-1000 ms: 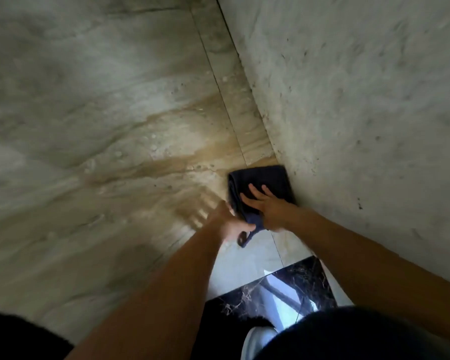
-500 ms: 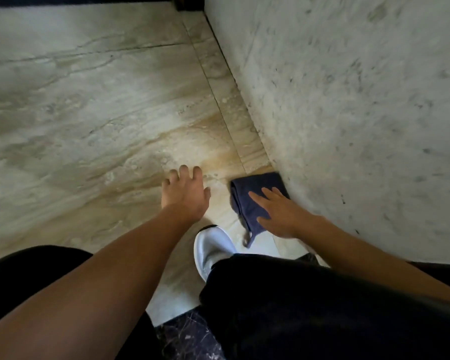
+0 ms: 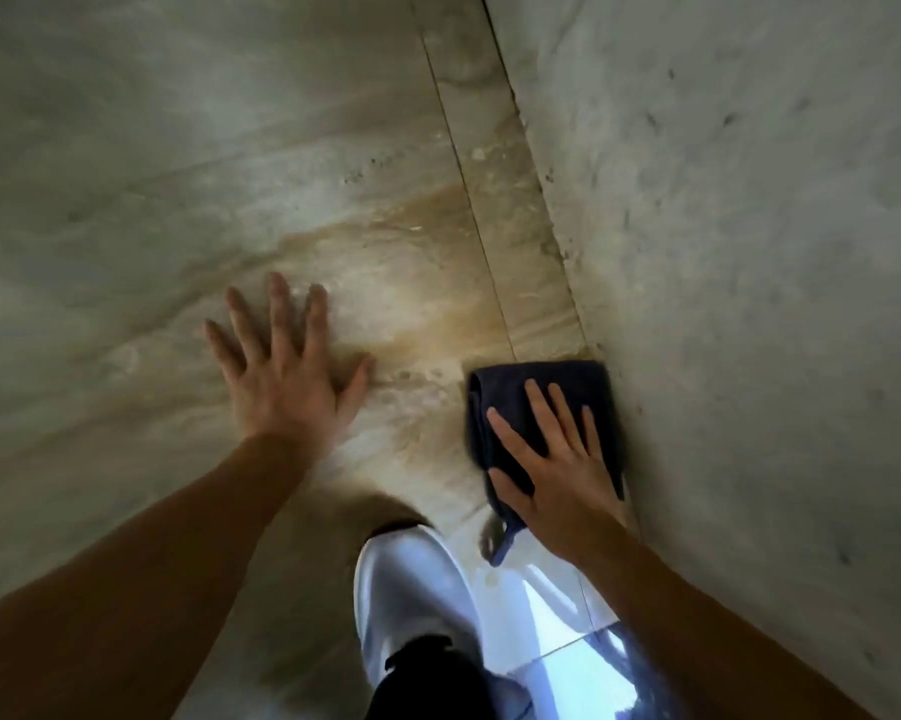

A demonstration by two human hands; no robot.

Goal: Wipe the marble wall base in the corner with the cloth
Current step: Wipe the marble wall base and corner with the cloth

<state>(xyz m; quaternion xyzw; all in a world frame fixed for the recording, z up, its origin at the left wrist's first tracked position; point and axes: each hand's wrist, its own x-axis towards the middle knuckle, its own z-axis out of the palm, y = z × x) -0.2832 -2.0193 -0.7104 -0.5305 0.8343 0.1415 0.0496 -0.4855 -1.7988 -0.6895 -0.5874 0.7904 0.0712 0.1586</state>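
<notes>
Marble wall base (image 3: 531,236) runs as a narrow strip along the foot of the grey speckled wall (image 3: 749,252), meeting my veined beige marble panel (image 3: 178,200) at a thin seam. My white shoe (image 3: 412,605) sits just below the hands, close to the cloth's dangling loop. Folded dark blue, the cloth (image 3: 531,392) lies flat at the strip's near end, its right edge touching the wall. My right hand (image 3: 557,470) presses on it, fingers spread; my left hand (image 3: 282,371) rests splayed and empty on the marble beside it.
</notes>
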